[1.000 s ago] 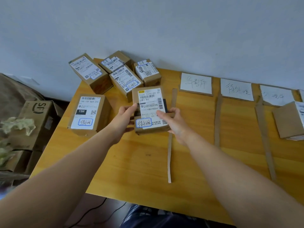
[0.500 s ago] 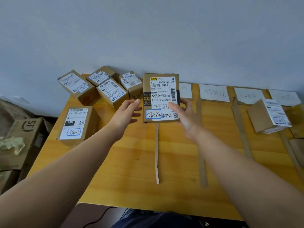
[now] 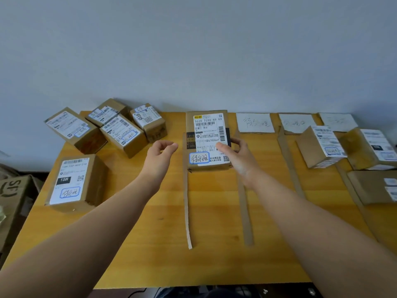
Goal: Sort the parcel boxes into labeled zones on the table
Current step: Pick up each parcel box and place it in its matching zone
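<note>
R hand (image 3: 238, 157) grips the parcel box (image 3: 206, 134) by its right edge, thumb on the label, fingers curled round the side. Box is label-up btwn two cardboard strips (image 3: 186, 211), at the far end of the table (image 3: 150, 233). L hand (image 3: 160, 154) is just left of the box, not touching, fingers loosely curled, holding nothing. Cluster of boxes (image 3: 120, 134) lies further left of the L hand, w/ the 15H box (image 3: 73, 181) down-left.

Left hand (image 3: 160, 152) loose — right hand (image 3: 235, 154) grips parcel (image 3: 206, 130)
</note>
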Action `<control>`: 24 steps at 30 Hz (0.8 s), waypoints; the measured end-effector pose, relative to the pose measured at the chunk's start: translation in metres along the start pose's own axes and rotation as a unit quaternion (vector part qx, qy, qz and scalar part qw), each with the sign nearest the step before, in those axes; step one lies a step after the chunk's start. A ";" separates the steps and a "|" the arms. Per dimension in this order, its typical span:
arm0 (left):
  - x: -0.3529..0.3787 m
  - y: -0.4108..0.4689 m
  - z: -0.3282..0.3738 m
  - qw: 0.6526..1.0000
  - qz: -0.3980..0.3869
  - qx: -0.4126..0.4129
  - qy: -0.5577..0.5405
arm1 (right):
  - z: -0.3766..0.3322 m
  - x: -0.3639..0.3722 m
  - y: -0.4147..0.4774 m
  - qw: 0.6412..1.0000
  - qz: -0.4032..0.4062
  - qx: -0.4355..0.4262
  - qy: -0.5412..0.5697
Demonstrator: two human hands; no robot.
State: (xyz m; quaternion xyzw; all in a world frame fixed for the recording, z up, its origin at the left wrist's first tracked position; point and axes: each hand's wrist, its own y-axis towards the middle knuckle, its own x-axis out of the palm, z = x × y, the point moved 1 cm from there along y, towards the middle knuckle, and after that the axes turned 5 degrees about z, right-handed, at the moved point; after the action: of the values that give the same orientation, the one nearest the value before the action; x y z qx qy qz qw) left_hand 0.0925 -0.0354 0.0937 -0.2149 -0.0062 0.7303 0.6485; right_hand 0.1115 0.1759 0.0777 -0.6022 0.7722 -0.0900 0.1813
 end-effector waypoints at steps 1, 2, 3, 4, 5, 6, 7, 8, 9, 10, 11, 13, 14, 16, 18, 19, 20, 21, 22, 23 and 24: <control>0.008 0.000 0.001 1.000 -0.004 0.000 0.008 | 0.001 -0.009 0.000 1.000 0.009 0.001 -0.006; 0.017 -0.001 0.004 1.000 -0.009 -0.001 0.016 | 0.003 -0.019 -0.001 1.000 0.017 0.002 -0.008; 0.026 -0.002 0.006 1.000 -0.017 -0.003 0.022 | 0.006 -0.029 -0.002 1.000 0.024 0.003 -0.010; 0.036 -0.002 0.008 0.999 -0.026 -0.004 0.029 | 0.010 -0.040 -0.002 0.999 0.030 0.004 -0.014; 0.047 -0.003 0.010 0.999 -0.036 -0.007 0.035 | 0.014 -0.051 -0.002 0.999 0.037 0.006 -0.017; 0.057 -0.004 0.012 0.998 -0.046 -0.010 0.043 | 0.019 -0.062 -0.001 0.999 0.046 0.011 -0.019; 0.068 -0.005 0.014 0.997 -0.055 -0.012 0.051 | 0.023 -0.072 0.000 0.998 0.057 0.016 -0.021; 0.078 -0.006 0.015 0.996 -0.066 -0.014 0.060 | 0.028 -0.084 0.002 0.997 0.068 0.022 -0.024; 0.088 -0.006 0.015 0.995 -0.076 -0.016 0.065 | 0.033 -0.095 0.004 0.996 0.077 0.028 -0.028; 0.098 -0.007 0.016 0.994 -0.086 -0.016 0.068 | 0.039 -0.106 0.007 0.995 0.084 0.038 -0.029; 0.108 -0.009 0.015 0.993 -0.095 -0.017 0.069 | 0.046 -0.117 0.010 0.995 0.087 0.050 -0.030; 0.127 -0.011 0.015 0.991 -0.112 -0.022 0.069 | 0.060 -0.139 0.015 0.993 0.087 0.073 -0.042; 0.136 -0.012 0.016 0.990 -0.116 -0.025 0.070 | 0.067 -0.149 0.019 0.992 0.088 0.084 -0.044; 0.153 -0.012 0.019 0.989 -0.119 -0.035 0.076 | 0.077 -0.166 0.028 0.990 0.086 0.102 -0.036; 0.169 -0.010 0.023 0.989 -0.113 -0.039 0.082 | 0.082 -0.178 0.039 0.990 0.077 0.113 -0.035; 0.177 -0.009 0.024 0.990 -0.110 -0.038 0.084 | 0.084 -0.182 0.044 0.990 0.072 0.117 -0.032; 0.183 -0.008 0.024 0.990 -0.107 -0.038 0.087 | 0.086 -0.184 0.051 0.990 0.066 0.120 -0.030; 0.188 -0.006 0.024 0.990 -0.104 -0.042 0.088 | 0.089 -0.186 0.057 0.990 0.064 0.122 -0.030; 0.193 -0.006 0.023 0.989 -0.102 -0.048 0.090 | 0.092 -0.188 0.062 0.990 0.065 0.122 -0.032; 0.198 -0.005 0.021 0.989 -0.100 -0.054 0.092 | 0.094 -0.189 0.066 0.990 0.068 0.120 -0.037; 0.202 -0.005 0.020 0.989 -0.098 -0.060 0.093 | 0.095 -0.190 0.070 0.990 0.068 0.115 -0.042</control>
State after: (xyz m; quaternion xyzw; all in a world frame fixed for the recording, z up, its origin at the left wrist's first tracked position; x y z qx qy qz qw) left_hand 0.0772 0.1621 0.0514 -0.3188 -0.0104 0.6381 0.7007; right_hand 0.1256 0.3846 -0.0017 -0.5269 0.7876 -0.1403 0.2870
